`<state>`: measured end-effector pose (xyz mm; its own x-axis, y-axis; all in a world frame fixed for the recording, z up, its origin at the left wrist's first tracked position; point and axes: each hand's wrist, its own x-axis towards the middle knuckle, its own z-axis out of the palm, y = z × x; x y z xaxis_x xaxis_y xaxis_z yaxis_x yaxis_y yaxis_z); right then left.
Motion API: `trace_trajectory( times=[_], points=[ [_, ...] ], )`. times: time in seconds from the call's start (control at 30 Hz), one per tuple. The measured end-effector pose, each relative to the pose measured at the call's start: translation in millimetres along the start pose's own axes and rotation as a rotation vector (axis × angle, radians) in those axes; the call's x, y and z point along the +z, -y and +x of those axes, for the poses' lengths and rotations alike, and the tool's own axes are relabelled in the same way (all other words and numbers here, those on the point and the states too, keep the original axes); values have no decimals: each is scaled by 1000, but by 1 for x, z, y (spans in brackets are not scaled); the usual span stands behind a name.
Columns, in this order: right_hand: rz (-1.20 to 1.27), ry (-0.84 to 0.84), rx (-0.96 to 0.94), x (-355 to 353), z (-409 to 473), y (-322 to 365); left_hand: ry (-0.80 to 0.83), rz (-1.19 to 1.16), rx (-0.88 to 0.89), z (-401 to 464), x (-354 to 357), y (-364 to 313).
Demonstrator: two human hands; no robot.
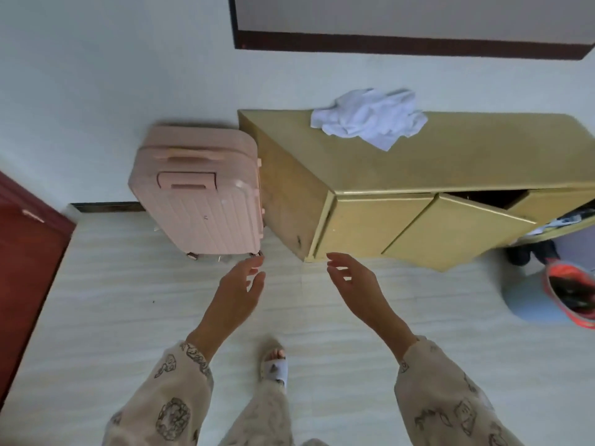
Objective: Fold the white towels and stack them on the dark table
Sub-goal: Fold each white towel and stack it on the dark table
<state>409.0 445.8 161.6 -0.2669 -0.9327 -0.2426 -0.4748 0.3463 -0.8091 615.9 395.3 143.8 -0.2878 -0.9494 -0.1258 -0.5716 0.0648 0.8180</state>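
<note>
both hands hanging empty, fingers loosely spread: left hand, right hand. crumpled white towel lying on yellow cabinet, well beyond fingertips, up-right; right hand nearer. long axis running left-right.

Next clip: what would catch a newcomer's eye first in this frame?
The crumpled white towel lying on top of the yellow cabinet against the wall stands out first. Next is the pink suitcase standing on the floor just left of that cabinet. In the foreground the left hand and right hand reach forward above the floor, fingers relaxed, holding nothing.
</note>
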Motion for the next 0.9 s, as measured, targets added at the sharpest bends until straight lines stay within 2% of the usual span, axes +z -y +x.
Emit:
trace_trajectory(
  times=[0.17, 0.43, 0.7, 0.9],
  points=[
    [-23, -45, 48, -53, 92, 8, 73, 27, 35, 118, 15, -46],
    [-20, -75, 68, -132, 246, -12, 232, 129, 59, 282, 78, -95],
    [-70, 27, 28, -225, 424, -36, 141, 94, -103, 449, 157, -160],
    [-129, 96, 25, -257, 536, -50, 147, 166, -167, 546, 193, -171]
  ],
)
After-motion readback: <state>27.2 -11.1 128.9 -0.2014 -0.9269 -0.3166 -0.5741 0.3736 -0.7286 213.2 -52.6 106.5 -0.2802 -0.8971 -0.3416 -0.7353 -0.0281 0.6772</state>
